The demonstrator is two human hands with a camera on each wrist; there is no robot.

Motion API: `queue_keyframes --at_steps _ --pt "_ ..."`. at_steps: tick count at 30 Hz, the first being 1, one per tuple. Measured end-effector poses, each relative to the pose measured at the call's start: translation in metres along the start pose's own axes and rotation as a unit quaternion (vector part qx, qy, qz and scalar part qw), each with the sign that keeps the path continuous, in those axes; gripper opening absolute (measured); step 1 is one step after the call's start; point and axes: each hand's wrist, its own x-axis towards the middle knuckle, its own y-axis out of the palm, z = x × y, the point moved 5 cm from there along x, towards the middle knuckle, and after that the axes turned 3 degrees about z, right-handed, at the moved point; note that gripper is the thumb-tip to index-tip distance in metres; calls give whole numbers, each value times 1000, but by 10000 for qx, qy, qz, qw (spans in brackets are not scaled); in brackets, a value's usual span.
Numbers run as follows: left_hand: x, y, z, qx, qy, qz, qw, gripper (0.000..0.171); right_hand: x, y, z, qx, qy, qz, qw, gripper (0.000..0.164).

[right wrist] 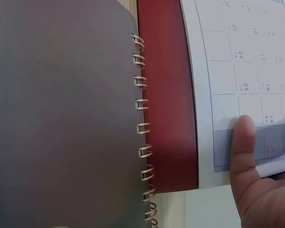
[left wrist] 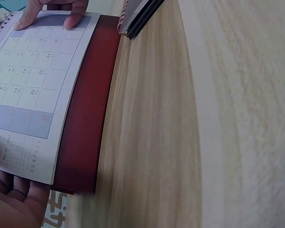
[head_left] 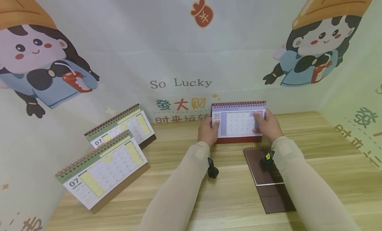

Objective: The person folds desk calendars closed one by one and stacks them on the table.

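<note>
A desk calendar (head_left: 238,123) with a purple-and-white "02" page and a red base stands upright at the back of the table. My left hand (head_left: 208,131) grips its left side, thumb on the page's edge. At the opposite side, my right hand (head_left: 271,126) holds the calendar, with digits on the front of the page. The left wrist view shows left-hand fingers (left wrist: 31,194) behind the calendar's edge. In the right wrist view the right thumb (right wrist: 244,147) lies flat on the page near its corner.
Two green-topped "07" desk calendars (head_left: 108,173) (head_left: 125,128) stand at the left, one behind the other. A dark brown spiral-bound calendar (head_left: 259,168) lies below the right forearm, partly hidden. Printed cloth (head_left: 179,42) encloses the wooden table (head_left: 226,198).
</note>
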Motion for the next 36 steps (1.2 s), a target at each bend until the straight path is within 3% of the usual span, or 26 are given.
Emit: queue_keyframes --at_steps 14,27,36 --pt "-9 2 -1 182 322 -110 9993 24 6 3 -2 55 37 54 10000 63" --pt "-16 -1 -3 62 100 79 9999 26 13 1 1 13 -175 250 9995 60" --pt "-22 6 -5 110 167 -44 9998 24 15 -3 1 99 -232 313 9992 57"
